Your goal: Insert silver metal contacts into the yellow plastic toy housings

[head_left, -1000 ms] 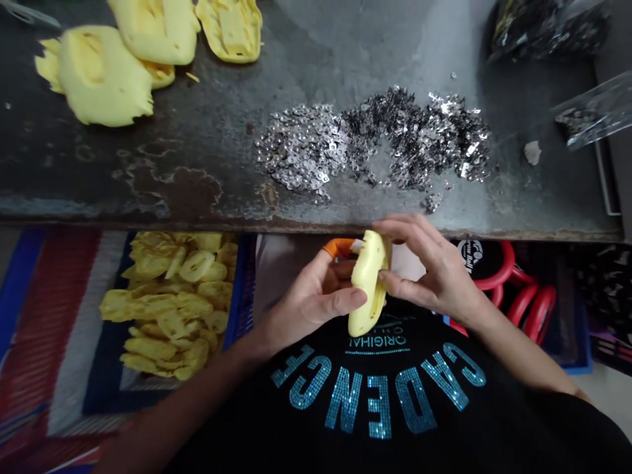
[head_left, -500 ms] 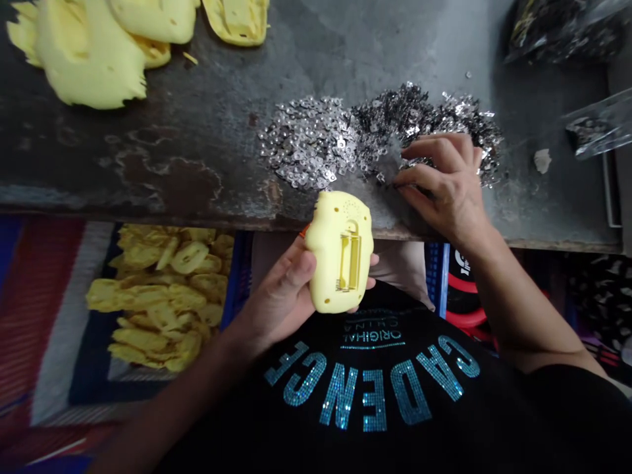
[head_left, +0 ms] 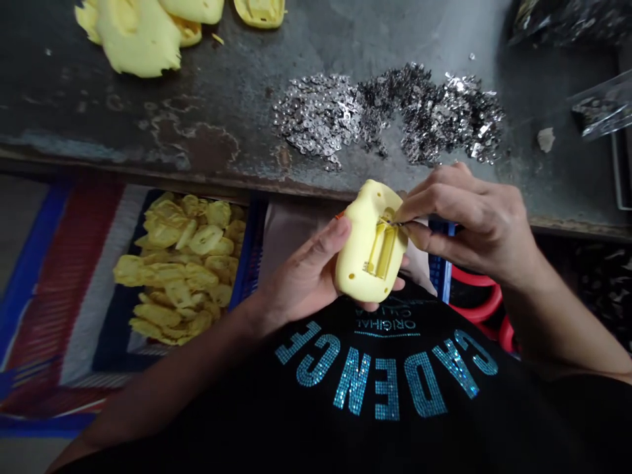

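My left hand is wrapped around a yellow plastic toy casing, tilted a little, its battery compartment facing up. Thumb on the near side, fingertips showing at the far edge. My right hand pinches a small metal battery contact at the upper end of that compartment; the fingers hide much of the piece. Beyond the hands, loose metal contacts lie on the grey table in a bright heap and darker heaps.
Yellow casing parts lie at the table's back left. Below the table edge, a crate holds many yellow parts. Plastic bags with metal pieces sit at the right. A pale scrap lies near them.
My right hand has moved from the metal heaps to the casing, bringing a small contact to its battery compartment. The casing has shifted slightly right and tilted. The whole view has shifted.
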### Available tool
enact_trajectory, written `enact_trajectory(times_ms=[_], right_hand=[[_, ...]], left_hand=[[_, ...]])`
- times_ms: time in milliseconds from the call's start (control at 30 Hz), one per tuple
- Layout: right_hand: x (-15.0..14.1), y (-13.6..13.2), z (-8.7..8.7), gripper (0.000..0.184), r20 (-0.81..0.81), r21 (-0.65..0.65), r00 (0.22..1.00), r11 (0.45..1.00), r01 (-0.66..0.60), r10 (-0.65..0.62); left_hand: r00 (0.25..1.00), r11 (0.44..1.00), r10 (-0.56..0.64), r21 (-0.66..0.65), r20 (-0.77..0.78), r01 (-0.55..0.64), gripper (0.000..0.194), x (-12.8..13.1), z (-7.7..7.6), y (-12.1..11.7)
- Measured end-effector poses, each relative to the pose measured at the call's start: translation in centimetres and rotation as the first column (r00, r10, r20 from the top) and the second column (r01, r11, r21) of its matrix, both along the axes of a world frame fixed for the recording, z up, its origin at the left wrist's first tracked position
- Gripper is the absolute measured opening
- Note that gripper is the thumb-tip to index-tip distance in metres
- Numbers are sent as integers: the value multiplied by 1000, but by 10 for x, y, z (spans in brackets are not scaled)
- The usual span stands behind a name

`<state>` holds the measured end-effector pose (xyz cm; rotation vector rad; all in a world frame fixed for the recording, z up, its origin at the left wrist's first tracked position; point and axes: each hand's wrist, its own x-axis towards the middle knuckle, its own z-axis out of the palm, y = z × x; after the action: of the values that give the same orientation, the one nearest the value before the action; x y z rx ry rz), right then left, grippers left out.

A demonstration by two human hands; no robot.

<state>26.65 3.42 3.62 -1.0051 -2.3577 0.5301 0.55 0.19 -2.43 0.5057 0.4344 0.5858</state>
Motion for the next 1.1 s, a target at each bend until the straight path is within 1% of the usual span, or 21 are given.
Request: enact_trajectory(times_ms=[133,267,367,467,500,567,633,700,767,833,900,933,1000,1100], right_hand=[[1,-8,7,16,78,14,997,999,-29,28],[1,-12,12,18,131,51,989,996,-70,63],[0,-13,14,23,185,119,979,987,-108,84],[0,-16,15,30,246,229,965,961,-154,96],[0,-17,15,30,260,250,961,955,-160,93],[1,-19,14,27,274,245,959,958,-147,77],[3,-22,12,21,264,220,963,968,-118,57],[5,-25,9,18,222,233,974,967,-106,53],[7,-28,5,15,149,261,988,962,-86,48],[8,-30,0,11,54,245,998,969,-28,15],[10,-32,-6,13,-8,209,999,977,34,-33],[10,-33,-9,15,-18,212,999,976,47,-45],[10,-35,-15,21,-5,267,999,963,50,-50],[8,-40,-26,23,11,393,998,918,54,-63]], left_hand=[[1000,1000,23,-12,-21,-23,65,4,6,-8],[999,999,34,-9,-17,-34,65,6,7,-13],[999,999,30,-28,-25,-31,65,8,7,-15],[1000,999,8,-33,-25,-8,65,9,5,-16],[1000,999,-2,-33,-20,2,64,9,5,-16],[1000,999,-20,-32,-14,20,64,10,4,-15],[999,999,-32,-33,-15,31,64,10,4,-14],[999,999,-26,-35,-21,25,64,11,4,-13],[1000,999,-16,-41,-24,15,63,11,4,-13],[1000,998,-5,-56,-19,4,60,12,5,-14],[1000,998,0,-65,-5,-1,60,12,5,-14],[1000,998,3,-66,1,-3,60,13,5,-14],[1000,998,9,-59,-3,-9,62,13,5,-14],[1000,1000,10,-26,-24,-11,65,13,6,-13]])
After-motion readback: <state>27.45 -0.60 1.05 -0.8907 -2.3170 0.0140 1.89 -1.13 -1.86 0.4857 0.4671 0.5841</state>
